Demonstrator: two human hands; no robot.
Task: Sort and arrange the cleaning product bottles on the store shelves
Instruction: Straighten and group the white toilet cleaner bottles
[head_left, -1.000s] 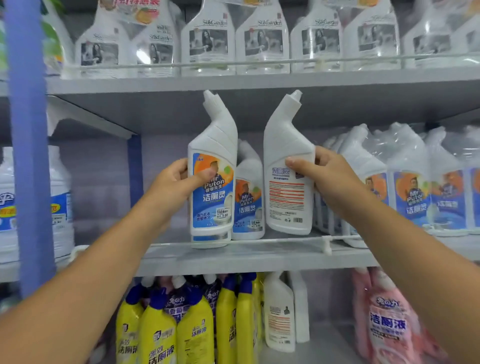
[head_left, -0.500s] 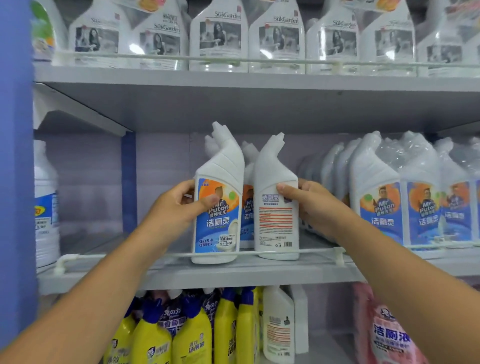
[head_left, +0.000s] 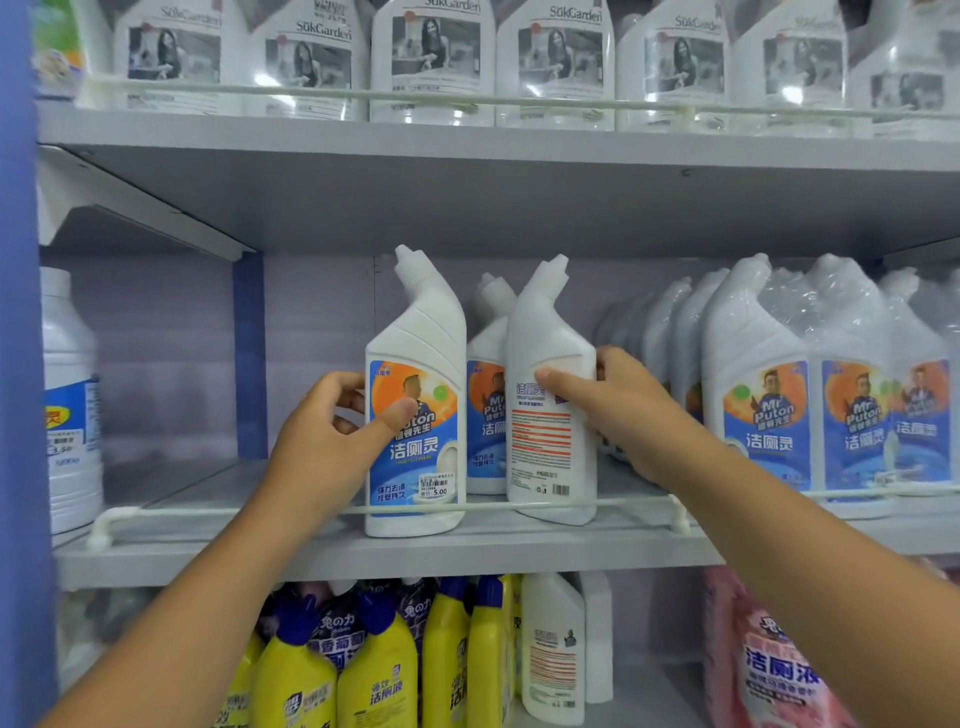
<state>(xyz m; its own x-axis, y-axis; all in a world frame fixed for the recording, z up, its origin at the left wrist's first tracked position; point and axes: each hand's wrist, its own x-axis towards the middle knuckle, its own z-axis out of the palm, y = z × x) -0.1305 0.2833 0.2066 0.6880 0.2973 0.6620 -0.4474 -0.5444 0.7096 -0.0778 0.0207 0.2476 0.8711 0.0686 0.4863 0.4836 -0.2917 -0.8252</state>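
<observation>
Two hands are setting white angled-neck plastic toilet-cleaner bottles on the grey metal middle shelf (head_left: 322, 558).
Left hand (head_left: 322, 441) is gripping the front-facing bottle (head_left: 415, 410); right hand (head_left: 618, 410) is gripping the back-label bottle (head_left: 550, 415) — likely needing turning next — fingers curled round both.

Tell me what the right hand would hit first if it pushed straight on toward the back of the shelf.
The right hand already grips the back-label toilet cleaner bottle; pushing on, that bottle would likely meet the Mr Puton bottle behind it, though depth is unclear.
</observation>
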